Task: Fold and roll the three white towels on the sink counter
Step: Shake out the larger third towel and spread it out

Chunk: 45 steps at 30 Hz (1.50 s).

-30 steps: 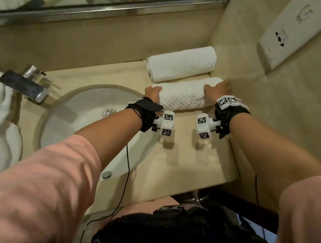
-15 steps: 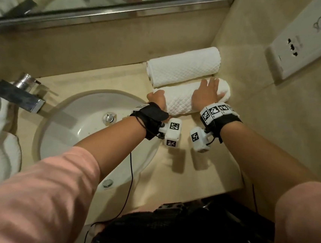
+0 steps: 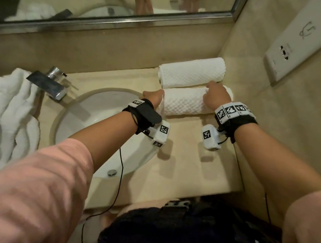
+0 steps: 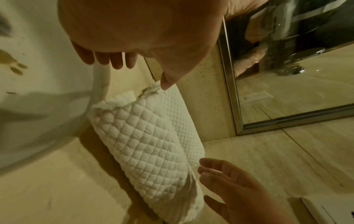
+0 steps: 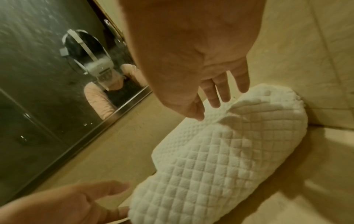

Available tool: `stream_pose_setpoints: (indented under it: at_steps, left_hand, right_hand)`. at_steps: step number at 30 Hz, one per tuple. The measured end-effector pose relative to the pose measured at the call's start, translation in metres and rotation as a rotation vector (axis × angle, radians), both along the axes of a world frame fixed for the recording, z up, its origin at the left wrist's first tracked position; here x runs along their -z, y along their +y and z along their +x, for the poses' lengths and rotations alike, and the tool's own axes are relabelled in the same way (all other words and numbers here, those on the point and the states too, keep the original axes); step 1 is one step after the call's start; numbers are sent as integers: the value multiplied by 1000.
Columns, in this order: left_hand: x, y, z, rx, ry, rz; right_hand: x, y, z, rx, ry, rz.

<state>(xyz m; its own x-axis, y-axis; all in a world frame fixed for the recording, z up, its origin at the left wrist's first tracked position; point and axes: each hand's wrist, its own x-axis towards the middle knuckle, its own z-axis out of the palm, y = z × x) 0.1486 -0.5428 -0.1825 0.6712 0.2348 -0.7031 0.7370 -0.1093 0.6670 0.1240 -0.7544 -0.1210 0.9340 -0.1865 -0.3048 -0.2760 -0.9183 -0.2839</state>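
Two rolled towels lie side by side at the far right of the counter (image 3: 181, 162), touching. Left hand (image 3: 154, 99) sits at the left end of the near rolled towel (image 3: 183, 104), fingers loose and straight; right hand (image 3: 216, 96) hovers over its right part, fingers spread (no grip). The far rolled towel (image 3: 191, 72) lies against the wall. An unrolled towel (image 3: 5, 110) is heaped left of the sink (image 3: 89, 118).

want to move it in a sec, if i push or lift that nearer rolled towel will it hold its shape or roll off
The nearer rolled towel is a cylinder, so a sideways push would probably roll it; the farther rolled towel lies right behind and should stop it. It is soft quilted cloth, likely light and squashy. Its layered end looks loose, so a one-handed lift may let it sag or unwind.
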Motion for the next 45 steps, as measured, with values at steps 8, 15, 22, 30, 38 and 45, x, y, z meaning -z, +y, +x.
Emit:
stream_pose_setpoints:
  at_steps: [8, 15, 22, 30, 38, 45]
  left_hand:
    - [-52, 39, -76, 3, -60, -77]
    - [-68, 74, -152, -142, -69, -186]
    - [-63, 138, -195, -403, -116, -79]
    - [-54, 260, -213, -578, -128, 17]
    - [-54, 400, -218, -485, -126, 142]
    - [-38, 481, -217, -416, 63, 314]
  right_hand:
    - [-5, 26, -35, -164, -11, 245]
    - [-2, 78, -68, -353, 128, 415]
    - [-3, 126, -90, -495, 211, 510]
    - [-14, 223, -96, -601, 249, 453]
    - [-5, 382, -114, -545, 374, 534]
    - [0, 484, -118, -381, 404, 557]
